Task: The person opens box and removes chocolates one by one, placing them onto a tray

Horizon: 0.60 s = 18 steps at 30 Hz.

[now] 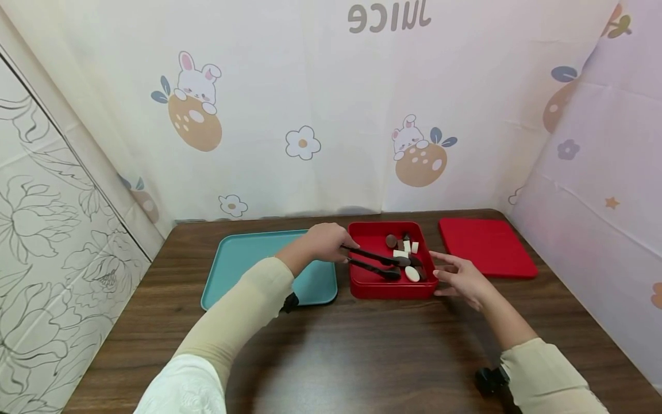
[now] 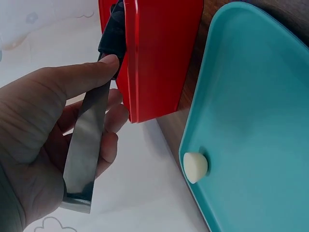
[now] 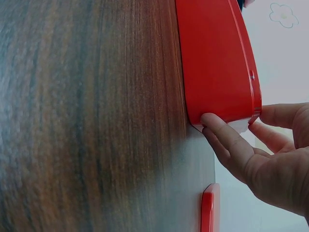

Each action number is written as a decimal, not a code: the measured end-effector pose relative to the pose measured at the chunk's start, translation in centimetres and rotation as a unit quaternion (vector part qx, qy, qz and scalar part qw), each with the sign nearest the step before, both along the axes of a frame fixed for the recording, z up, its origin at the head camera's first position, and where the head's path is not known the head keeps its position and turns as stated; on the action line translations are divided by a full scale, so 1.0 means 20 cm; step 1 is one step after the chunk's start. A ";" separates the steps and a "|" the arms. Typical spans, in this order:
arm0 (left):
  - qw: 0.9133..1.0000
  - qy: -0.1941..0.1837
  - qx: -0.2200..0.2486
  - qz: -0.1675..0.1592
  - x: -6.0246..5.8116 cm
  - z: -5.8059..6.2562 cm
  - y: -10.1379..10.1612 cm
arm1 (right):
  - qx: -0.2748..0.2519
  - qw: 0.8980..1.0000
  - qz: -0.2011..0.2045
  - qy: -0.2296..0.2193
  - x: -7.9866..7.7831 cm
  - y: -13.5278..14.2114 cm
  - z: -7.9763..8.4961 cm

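Observation:
My left hand [image 1: 327,242] grips a pair of tongs [image 2: 87,145] with steel arms and black ends. The tongs reach over the left wall of a red box [image 1: 390,292], their black tips low among small brown and white pieces; whether anything lies between the tips I cannot tell. Among the pieces are a round brown one [image 1: 391,241], a white oval one [image 1: 412,274] and white blocks [image 1: 400,253]. With fingers fairly straight, my right hand [image 1: 464,280] touches the box's right side. One white rounded piece [image 2: 195,167] rests on the teal tray [image 2: 256,121], hidden in the head view.
Left of the box, the teal tray lies partly under my left forearm. A flat red lid or board [image 1: 486,247] lies at the back right of the wooden table [image 1: 362,351]. A printed curtain [image 1: 341,178] hangs right behind the table's far edge.

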<state>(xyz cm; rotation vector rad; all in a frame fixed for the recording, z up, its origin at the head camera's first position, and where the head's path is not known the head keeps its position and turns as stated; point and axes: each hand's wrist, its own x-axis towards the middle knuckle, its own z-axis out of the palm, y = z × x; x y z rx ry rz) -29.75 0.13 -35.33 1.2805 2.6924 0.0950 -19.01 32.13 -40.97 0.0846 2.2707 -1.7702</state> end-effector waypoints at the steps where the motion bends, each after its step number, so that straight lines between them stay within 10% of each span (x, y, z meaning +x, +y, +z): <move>1: 1.000 0.000 -0.002 0.000 0.00 0.00 0.00 | 0.000 1.000 0.001 0.001 0.00 0.00 0.00; 18: 1.000 -0.022 0.022 -0.002 0.00 -0.05 0.01 | 0.003 1.000 0.006 0.004 0.01 0.00 0.01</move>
